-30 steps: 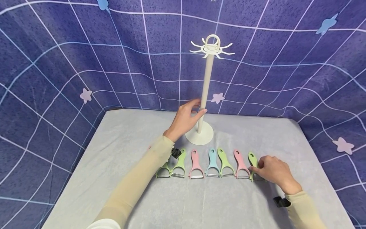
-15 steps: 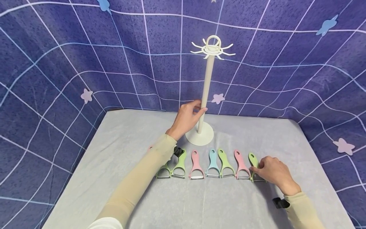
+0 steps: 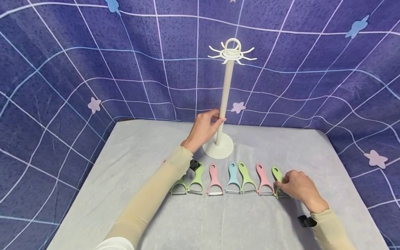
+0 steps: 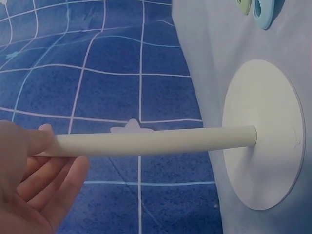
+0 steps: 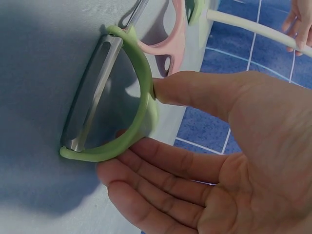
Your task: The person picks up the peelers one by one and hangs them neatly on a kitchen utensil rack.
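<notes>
A cream stand (image 3: 226, 86) rises upright from a round base (image 4: 265, 170), with a ring of curved hooks (image 3: 232, 53) at its top. My left hand (image 3: 203, 130) holds the pole low down between thumb and fingers. At the right end of a row of peelers, my right hand (image 3: 300, 187) pinches a green peeler (image 3: 276, 174). In the right wrist view the thumb presses one side of its curved frame (image 5: 145, 78), with fingertips at the other side. The metal blade (image 5: 95, 92) faces away from the palm. Nothing hangs on the hooks.
Next to the green peeler lies a pink peeler (image 3: 263, 178). Leftward come another green peeler (image 3: 245, 175), a blue peeler (image 3: 232, 175), a pink peeler (image 3: 213, 177) and a green peeler (image 3: 197, 178). My left sleeve (image 3: 156, 191) partly covers the row's left end. A patterned curtain (image 3: 150, 62) hangs behind.
The green peeler has slid very slightly to the right with my right hand. My left forearm has shifted a little to the right, while the hand stays on the pole.
</notes>
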A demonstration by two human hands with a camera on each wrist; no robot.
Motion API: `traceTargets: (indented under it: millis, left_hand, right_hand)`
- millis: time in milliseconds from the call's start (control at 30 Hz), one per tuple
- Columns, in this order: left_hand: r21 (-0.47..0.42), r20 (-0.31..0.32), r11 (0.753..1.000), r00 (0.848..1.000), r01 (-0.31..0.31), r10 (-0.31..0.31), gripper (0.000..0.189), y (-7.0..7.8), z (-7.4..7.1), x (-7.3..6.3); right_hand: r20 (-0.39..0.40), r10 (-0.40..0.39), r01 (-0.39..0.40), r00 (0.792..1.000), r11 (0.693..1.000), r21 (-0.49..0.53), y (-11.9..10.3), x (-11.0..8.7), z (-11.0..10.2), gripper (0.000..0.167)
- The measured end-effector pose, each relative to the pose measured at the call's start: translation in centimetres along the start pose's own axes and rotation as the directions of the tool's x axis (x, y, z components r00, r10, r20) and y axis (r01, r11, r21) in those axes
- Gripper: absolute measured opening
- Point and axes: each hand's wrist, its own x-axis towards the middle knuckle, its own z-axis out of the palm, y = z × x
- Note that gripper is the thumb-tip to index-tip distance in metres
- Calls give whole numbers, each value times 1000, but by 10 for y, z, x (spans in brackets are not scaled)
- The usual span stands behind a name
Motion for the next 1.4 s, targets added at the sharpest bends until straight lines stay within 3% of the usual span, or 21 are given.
traceTargets:
  millis: [400,700,1000,1167,1400]
  left_hand:
    - [28,11,1000,1000,-4,4,23,-1,1,0]
    - [24,15,1000,1000,-3,2,23,1,0,1]
    - [30,6,1000,1000,-6,6,23,-1,1,0]
    - [27,-2,1000,1000,-4,4,22,0,3,0]
    - [28,-4,1000,1000,5,-5,23,-2,4,0]
  right_hand:
    - [-17,5,-5,1000,1000,4,2,-2,-3,31]
    - [-111,-18,19,994,1000,10,1,-2,-12,32]
    - [-226,-71,79,971,997,26,-10,3,-25,29]
    - [-329,-96,114,940,993,33,-22,8,-36,25]
    - [-487,-164,206,858,978,33,-47,17,-53,20]
